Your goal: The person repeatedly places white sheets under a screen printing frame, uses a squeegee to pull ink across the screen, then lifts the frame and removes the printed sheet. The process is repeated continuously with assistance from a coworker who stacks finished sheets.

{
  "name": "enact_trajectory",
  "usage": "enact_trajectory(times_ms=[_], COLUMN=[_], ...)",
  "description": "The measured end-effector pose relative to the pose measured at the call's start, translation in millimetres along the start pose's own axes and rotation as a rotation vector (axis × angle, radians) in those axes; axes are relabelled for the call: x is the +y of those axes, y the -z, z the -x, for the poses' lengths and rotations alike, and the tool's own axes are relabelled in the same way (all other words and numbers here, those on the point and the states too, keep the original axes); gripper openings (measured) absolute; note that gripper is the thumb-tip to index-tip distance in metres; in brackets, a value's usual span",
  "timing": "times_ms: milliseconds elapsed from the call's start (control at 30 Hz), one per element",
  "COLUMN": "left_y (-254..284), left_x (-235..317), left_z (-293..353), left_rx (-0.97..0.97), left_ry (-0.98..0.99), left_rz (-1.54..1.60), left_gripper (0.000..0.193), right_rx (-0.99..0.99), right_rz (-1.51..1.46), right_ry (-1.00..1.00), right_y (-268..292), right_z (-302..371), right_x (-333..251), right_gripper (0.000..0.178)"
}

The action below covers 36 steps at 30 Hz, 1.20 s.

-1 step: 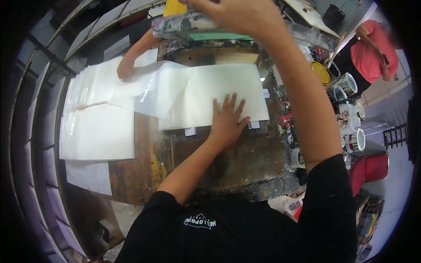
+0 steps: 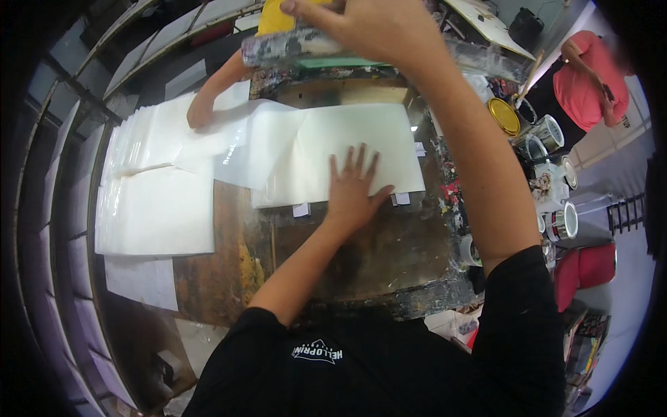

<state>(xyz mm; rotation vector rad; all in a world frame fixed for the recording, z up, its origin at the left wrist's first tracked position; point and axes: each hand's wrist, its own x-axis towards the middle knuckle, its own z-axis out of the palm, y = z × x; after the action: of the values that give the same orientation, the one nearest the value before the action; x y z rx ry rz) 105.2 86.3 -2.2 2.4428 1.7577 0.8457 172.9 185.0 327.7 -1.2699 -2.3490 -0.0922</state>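
My left hand (image 2: 351,193) lies flat with spread fingers on a translucent white plastic sheet (image 2: 379,139) on a dark, stained table. Small white tabs stick out at the sheet's near and right edges. My right hand (image 2: 385,28) is raised at the top of the view, over a paint-smeared printing screen frame (image 2: 292,47), which it appears to grip. The upper edge of the view cuts off most of its fingers. A co-worker's hand (image 2: 200,111) reaches from beyond the frame onto a printed clear sheet (image 2: 236,149) beside a stack of white sheets (image 2: 163,208).
Paint cans (image 2: 561,221) and a yellow lid (image 2: 504,117) stand along the right side. Metal racks (image 2: 76,208) line the left. A red chair (image 2: 587,267) is at the lower right. Another person in a pink shirt (image 2: 590,76) stands at the far right.
The screen frame and my right hand have come down slightly together. My left hand has slid a little to the left on the sheet.
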Motion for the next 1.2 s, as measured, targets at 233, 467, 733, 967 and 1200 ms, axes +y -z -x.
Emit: enact_trajectory(times_ms=[233,467,733,967,1200], left_y=[166,87,71,77,68], left_x=[-29,-56,-62,-62,-64], left_z=[-5,84,101,97,100], left_rx=[0.382,0.123,0.079,0.073,0.169], left_ry=[0.355,0.508,0.445,0.421,0.386], left_rz=[1.276,0.494,0.230,0.252,0.359], left_gripper=[0.115,0.103,0.111,0.115,0.116], right_rx=[0.212,-0.262,-0.233,-0.402,-0.342], right_rz=[0.108,0.020,0.040,0.102,0.078], right_ry=[0.159,0.094,0.000,-0.107,-0.015], right_y=[-97,-158,-213,-263,-299], right_z=[90,197,206,38,-45], right_x=[14,18,18,96,152], right_gripper=[0.068,0.038,0.033,0.035,0.039])
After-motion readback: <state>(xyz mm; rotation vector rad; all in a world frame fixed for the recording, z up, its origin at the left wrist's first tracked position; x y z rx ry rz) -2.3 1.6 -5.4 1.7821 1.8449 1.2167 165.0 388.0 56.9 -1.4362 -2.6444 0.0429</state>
